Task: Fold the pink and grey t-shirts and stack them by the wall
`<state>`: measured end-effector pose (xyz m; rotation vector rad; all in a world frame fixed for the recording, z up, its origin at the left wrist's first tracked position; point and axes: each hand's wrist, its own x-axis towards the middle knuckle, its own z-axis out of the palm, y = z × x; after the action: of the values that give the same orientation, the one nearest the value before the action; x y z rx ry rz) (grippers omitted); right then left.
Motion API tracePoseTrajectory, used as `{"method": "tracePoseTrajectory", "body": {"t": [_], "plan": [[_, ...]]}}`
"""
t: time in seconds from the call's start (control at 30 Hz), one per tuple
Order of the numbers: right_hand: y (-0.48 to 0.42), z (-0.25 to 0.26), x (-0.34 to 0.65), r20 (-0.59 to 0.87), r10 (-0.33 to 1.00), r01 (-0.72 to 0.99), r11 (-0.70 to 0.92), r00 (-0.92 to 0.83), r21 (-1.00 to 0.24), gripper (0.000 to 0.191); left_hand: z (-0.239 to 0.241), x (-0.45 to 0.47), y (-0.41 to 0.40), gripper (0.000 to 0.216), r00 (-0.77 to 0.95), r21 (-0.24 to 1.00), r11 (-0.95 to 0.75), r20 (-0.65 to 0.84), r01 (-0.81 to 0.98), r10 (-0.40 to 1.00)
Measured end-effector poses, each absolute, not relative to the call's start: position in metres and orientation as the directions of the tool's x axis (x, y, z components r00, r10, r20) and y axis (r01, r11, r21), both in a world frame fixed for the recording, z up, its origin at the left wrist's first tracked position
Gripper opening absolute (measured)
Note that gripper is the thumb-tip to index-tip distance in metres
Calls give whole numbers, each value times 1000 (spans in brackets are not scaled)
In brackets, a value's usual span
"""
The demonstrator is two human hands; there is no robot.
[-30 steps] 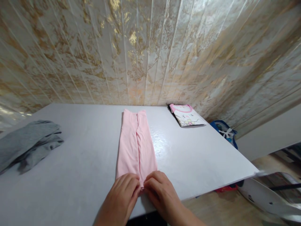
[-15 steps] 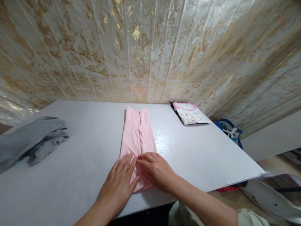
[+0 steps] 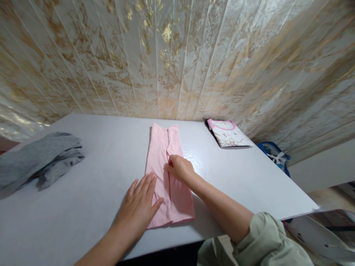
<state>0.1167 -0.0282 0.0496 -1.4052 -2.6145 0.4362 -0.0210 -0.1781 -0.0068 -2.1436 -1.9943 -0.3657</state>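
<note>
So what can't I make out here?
Head view, pink garment: part hidden under the right hand.
Head view, gray garment: end cut off by the left edge.
Head view, dark layer: mostly covered by the pink-collared white shirt.
Head view, shirt's upper print: too small to read.

I can read no text from here, as the small dark marks [image 3: 229,134] above the printed flower [image 3: 232,142] on the folded white shirt [image 3: 222,138] are too tiny.

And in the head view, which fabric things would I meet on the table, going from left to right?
Grey cloth, pink cloth, white folded shirt.
</note>
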Motion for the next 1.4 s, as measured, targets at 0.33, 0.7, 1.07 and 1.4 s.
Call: {"method": "tracePoseTrajectory", "body": {"t": [0.33,0.7,1.07,1.4], "plan": [[-21,36,105,-64,873,832,434,-483,-346,11,-18,-21,-180,66,59,22,-69,310,997,949],[-6,38,115,134,834,746,542,-536,-388,19,18,-34,-171,62,46,123,-55,79,991,996],[41,3,88,140,807,773,590,-574,-231,56,17,-67,-14,60,-10,134,1,66,991,998],[95,1,57,164,836,798,549,-524,-248,55,6,-93,42,62,-9,168,-2,65,986,998]]}}
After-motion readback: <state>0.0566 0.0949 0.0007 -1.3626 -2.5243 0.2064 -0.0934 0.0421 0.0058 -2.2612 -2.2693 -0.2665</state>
